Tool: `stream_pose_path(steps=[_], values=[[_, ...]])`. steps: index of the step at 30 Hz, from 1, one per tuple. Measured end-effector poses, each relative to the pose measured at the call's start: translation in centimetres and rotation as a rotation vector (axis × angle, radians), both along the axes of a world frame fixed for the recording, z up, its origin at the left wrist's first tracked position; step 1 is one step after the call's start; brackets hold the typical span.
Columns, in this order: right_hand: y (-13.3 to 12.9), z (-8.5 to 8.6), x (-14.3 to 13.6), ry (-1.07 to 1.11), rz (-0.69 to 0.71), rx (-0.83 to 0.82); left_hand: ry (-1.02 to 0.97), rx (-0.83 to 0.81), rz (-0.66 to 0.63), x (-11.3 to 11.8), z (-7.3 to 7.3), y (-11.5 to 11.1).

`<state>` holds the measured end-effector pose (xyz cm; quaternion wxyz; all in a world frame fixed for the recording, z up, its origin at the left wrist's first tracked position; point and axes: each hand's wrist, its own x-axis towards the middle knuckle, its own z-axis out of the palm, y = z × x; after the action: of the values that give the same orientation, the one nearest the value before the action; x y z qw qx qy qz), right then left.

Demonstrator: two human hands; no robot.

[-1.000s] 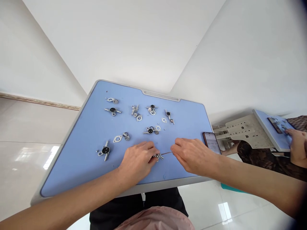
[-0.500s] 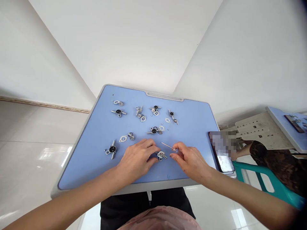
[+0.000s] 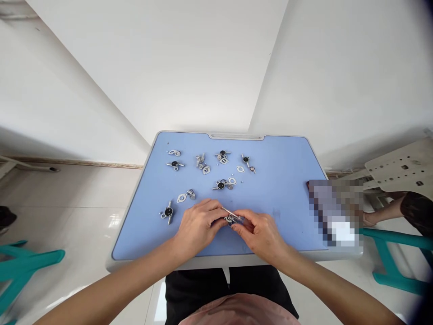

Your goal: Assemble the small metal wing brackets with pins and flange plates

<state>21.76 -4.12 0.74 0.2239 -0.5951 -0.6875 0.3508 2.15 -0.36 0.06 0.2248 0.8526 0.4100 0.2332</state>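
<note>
Lower centre, the left hand (image 3: 200, 223) pinches a metal part (image 3: 229, 219) — mostly hidden; the right hand (image 3: 263, 231) grips a thin screwdriver (image 3: 231, 212) — pixelation at right masks the surface's (image 3: 287, 194) edge.

Teal stools (image 3: 37, 261) stand on pale floor tiles (image 3: 91, 189).

The light is bright and diffuse; from which side it comes, I cannot tell. White glare lies on the floor tiles (image 3: 88, 192), and soft shade darkens the left wall (image 3: 64, 117) low down. Small metal parts (image 3: 174, 164) look slightly soft. The 2 right corners are dark and blurred; 1 mosaic patch (image 3: 334, 212) hides detail.
</note>
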Motion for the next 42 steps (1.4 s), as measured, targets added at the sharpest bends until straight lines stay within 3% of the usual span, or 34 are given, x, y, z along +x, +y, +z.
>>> stream_pose_path(steps=[7, 12, 19, 24, 32, 38, 42], values=[[0.2, -0.8, -0.7, -0.063, -0.012, 0.096, -0.043, -0.019, -0.023, -0.5, -0.4, -0.3], [0.3, -0.9, -0.6, -0.005, -0.027, 0.068, -0.121, -0.016, -0.055, -2.1, -0.1, -0.5], [0.4, -0.4, 0.4, 0.274, -0.073, -0.053, 0.055, 0.005, 0.149, -4.4, 0.6, -0.4], [0.5, -0.3, 0.6, 0.338, -0.118, -0.101, 0.247, 0.014, 0.19, -3.7, 0.4, 0.1], [0.4, -0.1, 0.6, 0.354, -0.154, -0.104, 0.275, 0.064, 0.178, -2.8, 0.4, 0.2], [0.4, -0.3, 0.5, 0.349, -0.125, -0.069, 0.13, 0.025, 0.108, -1.7, 2.2, -1.1], [0.4, -0.3, 0.5, 0.332, -0.116, -0.049, 0.076, 0.04, 0.085, -0.5, 2.2, -1.6]])
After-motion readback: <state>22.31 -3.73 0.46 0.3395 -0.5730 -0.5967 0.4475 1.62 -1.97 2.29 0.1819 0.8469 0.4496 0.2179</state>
